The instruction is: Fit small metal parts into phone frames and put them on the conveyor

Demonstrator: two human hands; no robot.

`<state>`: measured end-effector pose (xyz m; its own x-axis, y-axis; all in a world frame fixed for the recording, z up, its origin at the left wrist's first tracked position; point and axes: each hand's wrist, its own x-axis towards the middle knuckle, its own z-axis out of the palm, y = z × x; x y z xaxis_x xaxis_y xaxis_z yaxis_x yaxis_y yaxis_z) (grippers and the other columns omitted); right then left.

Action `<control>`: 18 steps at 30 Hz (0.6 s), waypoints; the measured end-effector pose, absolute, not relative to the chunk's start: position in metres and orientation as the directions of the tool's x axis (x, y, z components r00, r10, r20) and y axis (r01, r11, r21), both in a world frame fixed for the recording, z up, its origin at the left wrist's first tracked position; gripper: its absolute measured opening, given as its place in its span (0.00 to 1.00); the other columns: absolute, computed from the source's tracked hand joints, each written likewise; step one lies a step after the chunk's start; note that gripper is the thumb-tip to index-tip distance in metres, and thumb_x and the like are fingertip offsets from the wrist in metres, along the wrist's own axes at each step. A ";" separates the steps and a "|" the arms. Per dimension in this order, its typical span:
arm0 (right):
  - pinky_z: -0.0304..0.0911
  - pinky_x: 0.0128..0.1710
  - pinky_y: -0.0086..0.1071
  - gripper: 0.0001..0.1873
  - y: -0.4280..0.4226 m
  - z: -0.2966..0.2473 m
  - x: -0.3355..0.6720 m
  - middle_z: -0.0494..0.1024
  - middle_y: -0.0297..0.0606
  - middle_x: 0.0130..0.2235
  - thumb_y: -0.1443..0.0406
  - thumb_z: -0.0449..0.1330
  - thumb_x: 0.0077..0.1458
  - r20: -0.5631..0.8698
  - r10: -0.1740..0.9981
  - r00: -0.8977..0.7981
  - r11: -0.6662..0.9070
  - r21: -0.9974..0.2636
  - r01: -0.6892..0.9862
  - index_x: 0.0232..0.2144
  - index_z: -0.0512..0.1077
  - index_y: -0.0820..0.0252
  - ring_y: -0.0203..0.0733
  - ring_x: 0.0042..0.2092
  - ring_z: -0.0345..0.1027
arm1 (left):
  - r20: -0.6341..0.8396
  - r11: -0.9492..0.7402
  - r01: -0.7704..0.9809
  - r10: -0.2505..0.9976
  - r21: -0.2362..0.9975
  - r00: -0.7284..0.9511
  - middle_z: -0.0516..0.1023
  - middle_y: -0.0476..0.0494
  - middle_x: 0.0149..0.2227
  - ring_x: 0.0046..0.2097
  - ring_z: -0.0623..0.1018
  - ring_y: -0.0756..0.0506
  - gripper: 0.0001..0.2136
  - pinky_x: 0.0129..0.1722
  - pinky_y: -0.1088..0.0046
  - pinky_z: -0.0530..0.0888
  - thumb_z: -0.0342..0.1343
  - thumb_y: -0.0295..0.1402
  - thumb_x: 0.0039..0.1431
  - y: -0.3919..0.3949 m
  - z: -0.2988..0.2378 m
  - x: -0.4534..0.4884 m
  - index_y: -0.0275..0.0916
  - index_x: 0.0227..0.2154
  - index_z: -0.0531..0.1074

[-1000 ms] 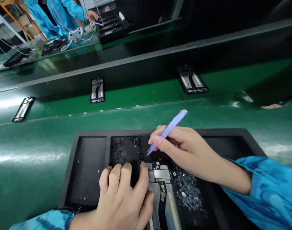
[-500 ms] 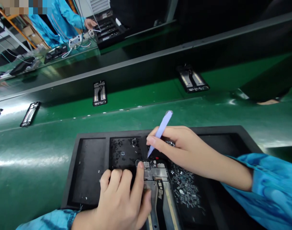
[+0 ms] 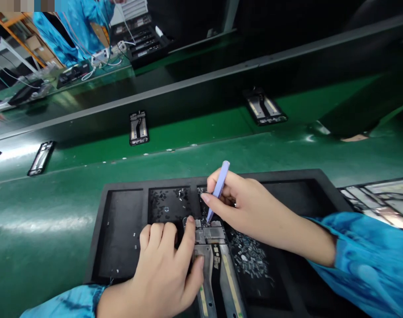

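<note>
Over the black tray point(image 3: 122, 186): I see my right hand point(image 3: 246, 201) closed in a pinch on blue-violet tweezers point(image 3: 220, 181), thumb and index finger on the shaft.
Tweezers: slanted, with the tip down and leaning left, at the board on the phone's far end; from my end I cannot tell whether it touches.
Left hand point(image 3: 164, 265): half open, three fingers bent, index fingertip on the phone's far left corner, thumb at its left side.
Phone point(image 3: 216, 278): opened, inner side up, at the tray's middle between my two hands; I cannot see what it rests on.
Long axis: runs away from me, leaning slightly left; the board end points away, and the near end is cut off from my view.
Right of the phone: loose small parts point(image 3: 250, 258) in a heap.
Green bench point(image 3: 55, 198): carries the tray, with other opened phones point(image 3: 139, 128) beyond it.
</note>
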<state>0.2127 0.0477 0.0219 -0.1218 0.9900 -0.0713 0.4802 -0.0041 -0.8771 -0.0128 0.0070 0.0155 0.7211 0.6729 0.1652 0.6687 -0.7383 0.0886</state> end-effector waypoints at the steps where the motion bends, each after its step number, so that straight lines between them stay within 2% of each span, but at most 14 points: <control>1: 0.58 0.21 0.28 0.06 0.048 0.022 0.213 0.70 0.25 0.21 0.61 0.57 0.61 -0.081 0.989 -0.120 -0.015 -0.881 0.473 0.33 0.63 0.53 0.33 0.21 0.65 | 0.154 -0.737 0.669 0.675 0.097 0.721 0.69 0.38 0.39 0.39 0.64 0.38 0.23 0.42 0.58 0.59 0.47 0.37 0.68 0.007 0.015 -0.013 0.30 0.61 0.67; 7: 0.54 0.19 0.27 0.08 0.048 0.017 0.216 0.64 0.22 0.19 0.60 0.56 0.62 -0.054 0.998 -0.028 -0.040 -0.925 0.377 0.33 0.60 0.52 0.33 0.20 0.58 | 0.122 -0.732 0.670 0.681 0.124 0.722 0.69 0.38 0.40 0.40 0.63 0.38 0.24 0.41 0.59 0.58 0.47 0.37 0.68 0.008 0.015 -0.013 0.30 0.62 0.65; 13: 0.53 0.19 0.27 0.09 0.048 0.019 0.215 0.64 0.23 0.19 0.62 0.57 0.60 -0.041 0.996 -0.085 0.004 -0.884 0.467 0.30 0.60 0.53 0.31 0.20 0.57 | 0.098 -0.722 0.674 0.690 0.153 0.717 0.68 0.39 0.39 0.39 0.63 0.38 0.24 0.40 0.61 0.57 0.48 0.38 0.67 0.009 0.015 -0.013 0.31 0.61 0.65; 18: 0.50 0.17 0.26 0.08 0.050 0.012 0.217 0.61 0.22 0.18 0.64 0.56 0.61 -0.012 0.999 -0.045 0.008 -0.904 0.427 0.31 0.60 0.53 0.31 0.18 0.54 | 0.095 -0.717 0.676 0.695 0.171 0.713 0.68 0.40 0.38 0.39 0.64 0.38 0.23 0.40 0.61 0.58 0.49 0.39 0.68 0.009 0.014 -0.013 0.33 0.61 0.66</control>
<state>0.2169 0.0503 0.0119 -0.0445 0.9989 -0.0121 0.4273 0.0081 -0.9041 -0.0131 0.0094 0.0138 0.7129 0.6947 0.0954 0.6758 -0.7170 0.1710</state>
